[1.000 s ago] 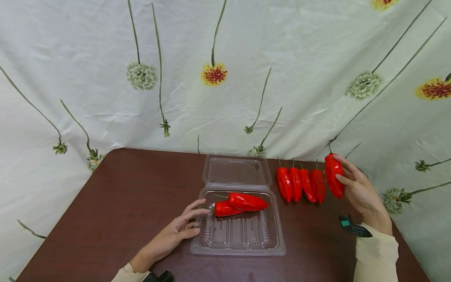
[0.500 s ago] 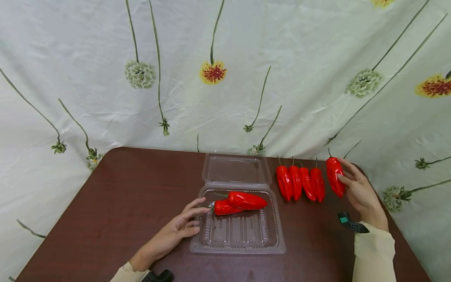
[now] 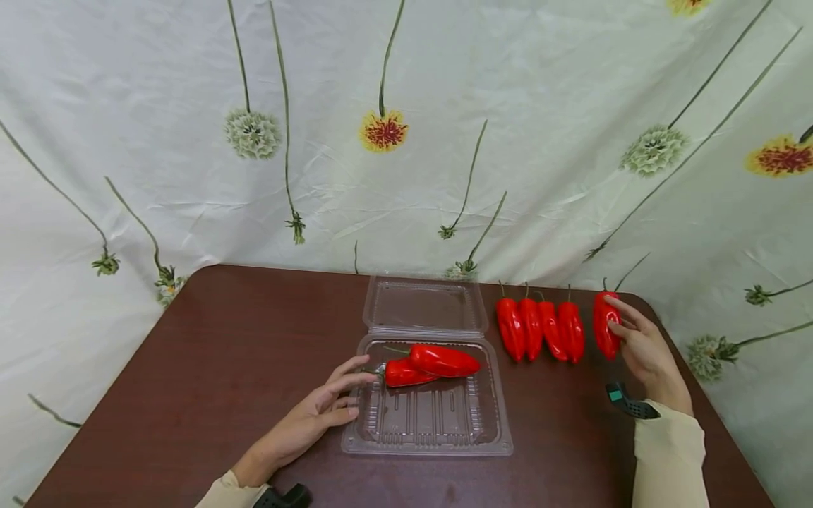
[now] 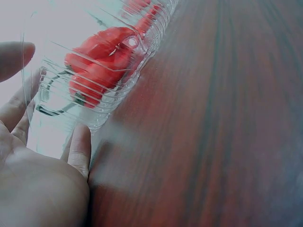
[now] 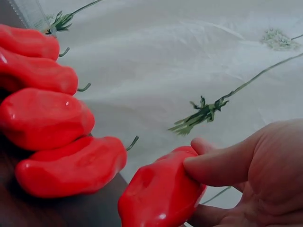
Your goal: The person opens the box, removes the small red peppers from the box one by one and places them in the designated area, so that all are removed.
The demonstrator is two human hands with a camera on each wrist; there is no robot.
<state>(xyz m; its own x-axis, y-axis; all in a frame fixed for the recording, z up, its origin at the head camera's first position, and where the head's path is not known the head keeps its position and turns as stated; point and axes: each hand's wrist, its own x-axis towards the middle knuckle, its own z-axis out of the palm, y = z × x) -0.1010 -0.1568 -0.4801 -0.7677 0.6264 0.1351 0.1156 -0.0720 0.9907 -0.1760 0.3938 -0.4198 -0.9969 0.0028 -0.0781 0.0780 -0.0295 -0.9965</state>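
Observation:
My right hand [image 3: 649,358] pinches a shiny red pepper [image 3: 602,330] between thumb and fingers at the table's far right corner. In the right wrist view the thumb presses on the side of this pepper [image 5: 158,194], whose lower end runs out of view. Just left of it, several red peppers [image 3: 571,331] lie side by side with their stems toward the cloth. An open clear plastic clamshell box [image 3: 427,449] lies at the middle, two red peppers [image 3: 444,360] overlapping in its back half. Against the box's left side rests my left hand [image 3: 305,421], fingers extended and loosely spread.
Behind the box's base its clear lid [image 3: 427,305] is folded back near the table's rear edge. A white cloth [image 3: 540,127] printed with flowers hangs behind the dark brown table [image 3: 209,367].
My right hand has moved slightly right and down with its pepper, which now points more straight up and down. The left hand, the box and the other peppers have stayed put.

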